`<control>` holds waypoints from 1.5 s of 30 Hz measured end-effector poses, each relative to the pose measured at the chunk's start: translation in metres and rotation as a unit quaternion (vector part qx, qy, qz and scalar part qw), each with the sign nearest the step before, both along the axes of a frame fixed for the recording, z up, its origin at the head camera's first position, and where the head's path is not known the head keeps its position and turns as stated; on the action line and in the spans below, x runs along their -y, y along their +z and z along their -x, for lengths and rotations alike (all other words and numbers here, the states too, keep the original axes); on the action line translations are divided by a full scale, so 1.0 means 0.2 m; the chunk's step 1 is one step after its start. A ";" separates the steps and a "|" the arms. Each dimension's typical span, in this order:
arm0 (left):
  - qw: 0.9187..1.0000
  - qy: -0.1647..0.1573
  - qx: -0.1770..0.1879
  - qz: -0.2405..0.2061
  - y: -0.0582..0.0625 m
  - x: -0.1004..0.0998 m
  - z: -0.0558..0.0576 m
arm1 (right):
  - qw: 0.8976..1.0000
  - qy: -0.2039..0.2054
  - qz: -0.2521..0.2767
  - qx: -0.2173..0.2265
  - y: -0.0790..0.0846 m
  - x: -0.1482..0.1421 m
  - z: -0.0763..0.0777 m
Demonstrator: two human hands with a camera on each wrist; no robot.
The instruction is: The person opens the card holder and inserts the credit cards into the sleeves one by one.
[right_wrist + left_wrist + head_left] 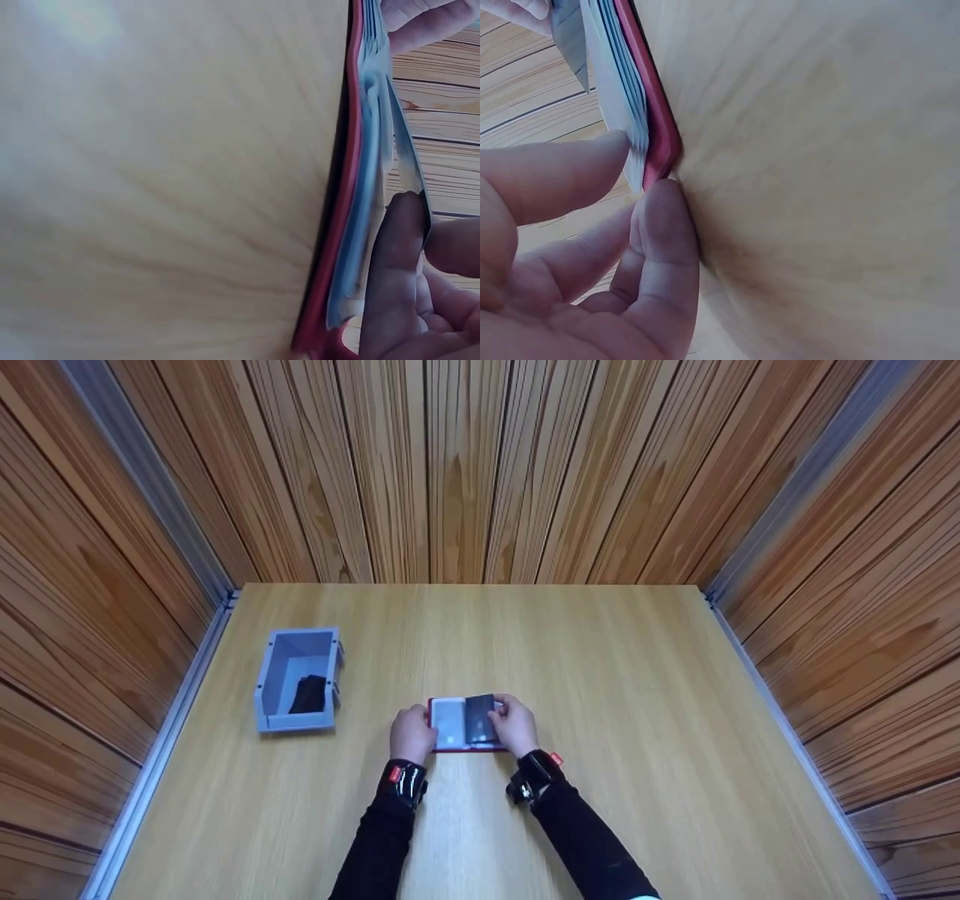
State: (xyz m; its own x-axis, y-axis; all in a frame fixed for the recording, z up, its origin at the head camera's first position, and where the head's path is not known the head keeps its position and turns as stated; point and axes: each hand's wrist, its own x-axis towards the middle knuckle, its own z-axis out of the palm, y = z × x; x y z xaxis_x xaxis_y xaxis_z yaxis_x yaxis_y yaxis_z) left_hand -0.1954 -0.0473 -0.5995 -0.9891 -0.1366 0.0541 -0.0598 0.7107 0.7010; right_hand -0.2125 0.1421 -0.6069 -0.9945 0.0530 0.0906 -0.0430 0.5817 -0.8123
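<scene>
A red-covered card holder (450,725) lies spread open on the table, with several pale plastic sleeves (615,75) stacked inside its red cover (658,120). At its left edge my left hand (412,733) grips it, thumb on the sleeves and a fingertip against the cover's edge. Over its right half stands a thin dark card (480,720), which my right hand (516,725) pinches between thumb and finger. In the right wrist view that card (409,146) slants away from the sleeves, its far end near a sleeve; whether it is tucked in I cannot tell.
To the left, a blue-grey plastic bin (298,722) stands on the table (615,660) with a black item (308,694) inside. Wood-slat walls (465,472) enclose the back and both sides.
</scene>
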 end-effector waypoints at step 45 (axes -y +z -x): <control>1.000 0.007 0.022 -0.016 -0.02 0.01 0.01 | 0.998 0.021 -0.057 0.003 -0.02 0.01 0.03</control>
